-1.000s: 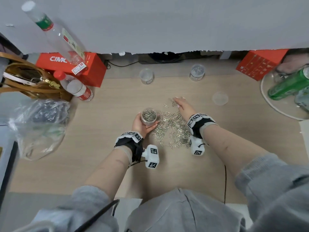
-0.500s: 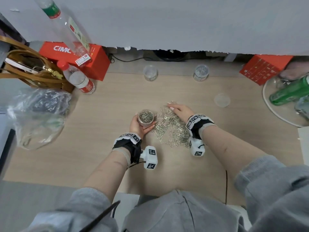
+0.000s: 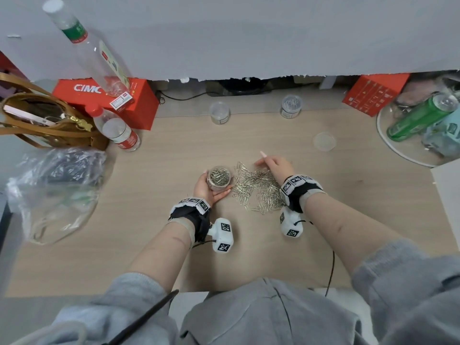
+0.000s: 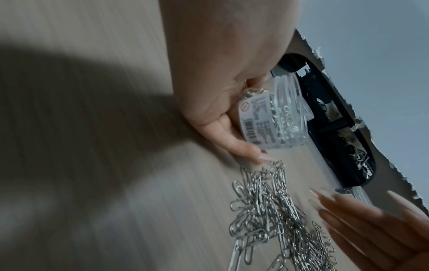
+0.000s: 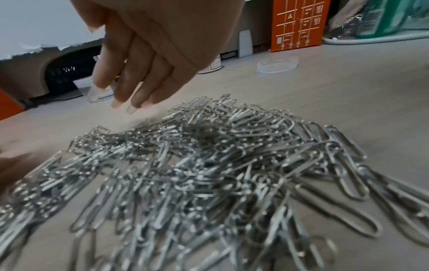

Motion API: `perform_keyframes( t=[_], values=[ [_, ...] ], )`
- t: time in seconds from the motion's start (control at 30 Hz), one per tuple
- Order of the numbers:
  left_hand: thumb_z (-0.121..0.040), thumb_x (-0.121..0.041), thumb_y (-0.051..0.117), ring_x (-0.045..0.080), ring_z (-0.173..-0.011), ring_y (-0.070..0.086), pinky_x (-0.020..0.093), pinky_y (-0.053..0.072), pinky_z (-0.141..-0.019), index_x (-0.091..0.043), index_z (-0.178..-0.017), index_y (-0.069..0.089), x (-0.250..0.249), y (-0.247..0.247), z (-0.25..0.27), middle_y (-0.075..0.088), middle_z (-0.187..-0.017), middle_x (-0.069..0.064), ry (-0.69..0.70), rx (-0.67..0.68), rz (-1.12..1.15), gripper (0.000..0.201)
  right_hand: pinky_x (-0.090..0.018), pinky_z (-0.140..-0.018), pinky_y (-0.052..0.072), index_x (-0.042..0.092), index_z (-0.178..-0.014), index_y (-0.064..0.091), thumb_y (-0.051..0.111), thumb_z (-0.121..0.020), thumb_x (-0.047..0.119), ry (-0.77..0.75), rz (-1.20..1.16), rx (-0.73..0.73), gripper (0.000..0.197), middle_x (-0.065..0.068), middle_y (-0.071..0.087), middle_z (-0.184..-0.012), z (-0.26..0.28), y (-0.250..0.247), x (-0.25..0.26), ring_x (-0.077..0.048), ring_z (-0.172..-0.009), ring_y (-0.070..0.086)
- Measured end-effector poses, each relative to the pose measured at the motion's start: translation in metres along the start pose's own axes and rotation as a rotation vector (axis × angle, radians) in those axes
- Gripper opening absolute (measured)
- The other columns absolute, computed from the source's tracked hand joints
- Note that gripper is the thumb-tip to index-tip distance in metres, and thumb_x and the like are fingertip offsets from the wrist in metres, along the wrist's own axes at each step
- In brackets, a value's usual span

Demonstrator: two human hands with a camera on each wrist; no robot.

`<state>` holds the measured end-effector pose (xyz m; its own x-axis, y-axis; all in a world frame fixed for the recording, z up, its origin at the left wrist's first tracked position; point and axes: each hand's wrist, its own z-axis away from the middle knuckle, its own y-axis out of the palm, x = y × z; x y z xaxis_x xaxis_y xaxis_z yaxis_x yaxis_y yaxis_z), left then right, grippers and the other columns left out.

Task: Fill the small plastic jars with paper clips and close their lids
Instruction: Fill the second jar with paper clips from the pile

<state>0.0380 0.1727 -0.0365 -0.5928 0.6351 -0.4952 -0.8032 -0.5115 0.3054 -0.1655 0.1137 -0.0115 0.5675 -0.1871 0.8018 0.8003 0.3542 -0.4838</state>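
An open small plastic jar (image 3: 219,179), filled with paper clips, is gripped in the left hand (image 3: 207,190), whose fingers are curled around its wall; a white label with a barcode is seen on the jar in the left wrist view. The jar is held just left of the pile of paper clips (image 3: 257,188), which is spread loose on the bench (image 3: 174,245). The right hand (image 3: 275,166) is held over the far edge of the pile with its fingers extended and relaxed, nothing being grasped in it; whether the fingertips (image 5: 130,106) touch the clips cannot be told. A loose clear lid (image 3: 324,141) is lying flat on the bench beyond the pile and to its right. Two further jars stand at the far edge of the bench beyond the pile: an empty-looking jar (image 3: 219,112) to the left and a lidded jar holding clips (image 3: 290,105) to the right. Well left of the pile, a clear plastic bag (image 3: 52,192), a small water bottle (image 3: 117,131) and a red box (image 3: 104,100) are seen.
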Motion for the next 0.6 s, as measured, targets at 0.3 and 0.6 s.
perform_keyframes(
  t=[0.3, 0.6],
  values=[
    [-0.097, -0.045, 0.03, 0.025, -0.055, 0.069, 0.027, 0.055, -0.045, -0.01, -0.122, 0.05, -0.008, -0.018, 0.005, 0.072, -0.067, 0.01, 0.027, -0.032, 0.027, 0.048, -0.037, -0.116, 0.01, 0.016, -0.148, 0.007, 0.038, -0.096, 0.036, -0.218, 0.713, 0.278, 0.063, -0.004, 0.002, -0.157, -0.012, 0.051, 0.011, -0.02, -0.145, 0.006],
    [-0.097, -0.046, 0.03, 0.025, -0.059, 0.07, 0.027, 0.057, -0.05, -0.005, -0.133, 0.046, -0.008, -0.03, 0.005, 0.068, -0.092, 0.015, 0.063, -0.056, 0.056, 0.057, -0.035, -0.115, -0.012, 0.02, -0.145, -0.015, 0.025, -0.089, 0.062, -0.218, 0.927, 0.293, 0.08, 0.0, -0.02, -0.154, 0.013, 0.097, -0.001, -0.021, -0.143, -0.016]
  ],
)
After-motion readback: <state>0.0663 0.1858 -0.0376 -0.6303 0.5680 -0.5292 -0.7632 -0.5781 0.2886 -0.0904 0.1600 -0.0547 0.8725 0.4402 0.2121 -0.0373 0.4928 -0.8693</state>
